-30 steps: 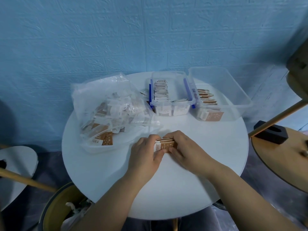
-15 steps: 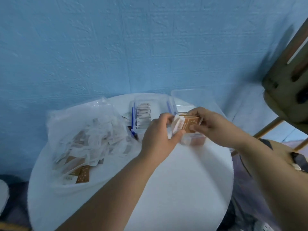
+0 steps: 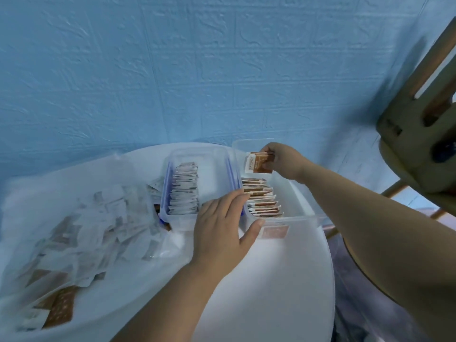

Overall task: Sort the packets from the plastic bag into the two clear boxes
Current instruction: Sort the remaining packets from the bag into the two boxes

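My right hand pinches a small stack of brown packets upright over the far end of the right clear box. A row of brown packets fills that box's near half. My left hand rests on the box's near left corner, fingers spread, thumb against its front wall. The left clear box with blue clips holds a row of white packets. The plastic bag lies at the left of the round white table, full of white and brown packets.
A blue textured wall stands right behind the table. A wooden chair looms at the upper right, close to my right arm. Another round wooden surface shows under my right forearm.
Both hands rose from the table's middle with the brown stack to the right box. My left hand has let go of the stack and dropped onto the box's corner; my right hand carried it farther back.
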The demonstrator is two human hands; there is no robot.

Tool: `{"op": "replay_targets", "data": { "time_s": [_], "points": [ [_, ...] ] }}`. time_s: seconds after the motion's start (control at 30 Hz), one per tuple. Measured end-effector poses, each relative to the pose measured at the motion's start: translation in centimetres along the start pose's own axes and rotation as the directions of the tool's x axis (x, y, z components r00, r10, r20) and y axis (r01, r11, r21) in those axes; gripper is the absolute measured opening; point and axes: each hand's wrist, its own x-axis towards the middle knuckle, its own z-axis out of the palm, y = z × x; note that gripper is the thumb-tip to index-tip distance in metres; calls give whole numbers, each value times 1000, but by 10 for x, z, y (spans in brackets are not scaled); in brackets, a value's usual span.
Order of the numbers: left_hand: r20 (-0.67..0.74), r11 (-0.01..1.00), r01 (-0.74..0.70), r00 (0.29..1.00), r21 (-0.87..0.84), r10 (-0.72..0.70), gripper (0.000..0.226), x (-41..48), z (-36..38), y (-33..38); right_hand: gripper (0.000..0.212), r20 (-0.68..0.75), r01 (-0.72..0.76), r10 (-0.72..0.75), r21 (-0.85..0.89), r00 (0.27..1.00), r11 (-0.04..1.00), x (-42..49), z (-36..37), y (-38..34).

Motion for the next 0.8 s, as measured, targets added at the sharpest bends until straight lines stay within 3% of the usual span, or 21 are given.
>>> {"op": "replay_targets", "data": {
  "time_s": [0.27, 0.43, 0.63, 0.8],
  "points": [
    [-64, 1000, -24, 998, -7, 24, 61, 0, 5, 0, 24, 45, -147, 143, 116, 989, 982, 21, 22, 4],
    [-65, 1000, -10, 998, 20, 12, 60, 0, 6, 0, 21, 170, -186, 148, 239, 974, 953, 16, 25, 2],
    [-80, 1000, -13, 997, 13, 14, 62, 0, 6, 1, 3, 383, -285, 137, 363, 913, 887, 13, 15, 3],
    [-79, 1000, -19, 997, -3, 18, 61, 0, 6, 0, 8, 396, -240, 98, 327, 913, 914, 11, 14, 4]
  ]
}}
